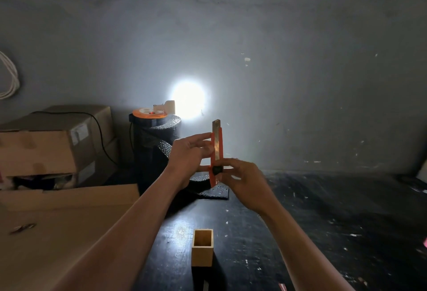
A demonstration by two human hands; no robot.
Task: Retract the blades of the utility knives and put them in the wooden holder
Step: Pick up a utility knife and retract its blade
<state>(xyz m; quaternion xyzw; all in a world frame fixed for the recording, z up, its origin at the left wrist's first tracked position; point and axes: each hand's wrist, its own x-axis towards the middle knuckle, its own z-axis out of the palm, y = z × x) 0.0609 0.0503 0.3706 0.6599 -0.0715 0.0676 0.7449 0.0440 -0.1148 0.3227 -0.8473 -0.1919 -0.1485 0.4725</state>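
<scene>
An orange utility knife stands upright in the air in front of me, a short piece of blade showing at its top end. My left hand pinches the upper part of its body from the left. My right hand holds the lower part, thumb beside the black slider. The square wooden holder stands open-topped on the dark table, below both hands and apart from them; its inside looks empty.
Flat cardboard covers the table's left side, with stacked cardboard boxes behind it. A dark roll of bubble wrap topped by an orange reel stands at the back, a bright lamp behind it. The dark table extends to the right.
</scene>
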